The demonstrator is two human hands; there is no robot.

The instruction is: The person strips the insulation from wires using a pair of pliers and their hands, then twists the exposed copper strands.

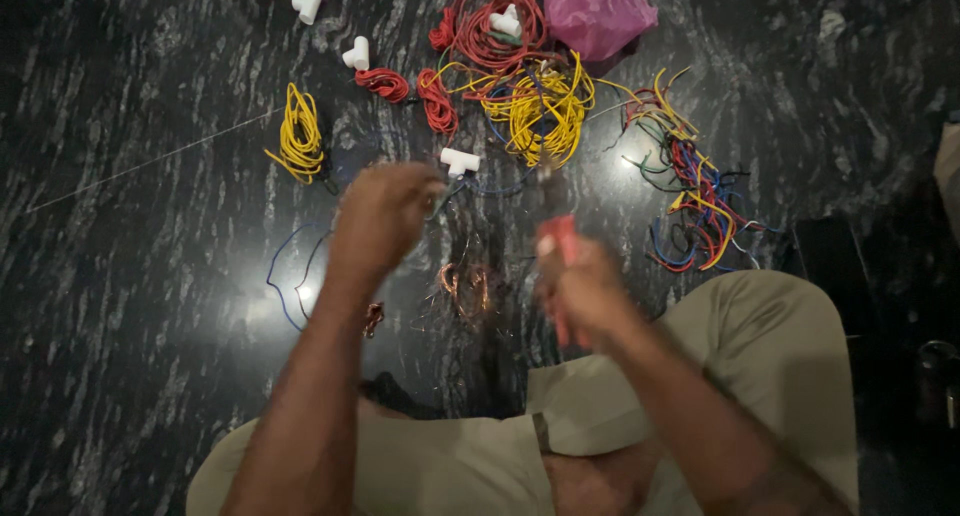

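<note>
The left hand (385,216) pinches a thin wire (440,201) over the floor (150,276), the right hand (580,291) squeezes a red tool (562,246); blurry hands could slip and nick a finger

You look down on a dark, glossy stone floor (130,306) streaked with white. On it lie a yellow coil (299,134), two small red coils (412,92), a big red coil (492,24), a yellow tangle (540,106), a mixed-colour tangle (692,186), a loose blue wire (285,276), bare copper strands (465,281), white T-fittings (308,4) and a pink bag (597,11).
</note>
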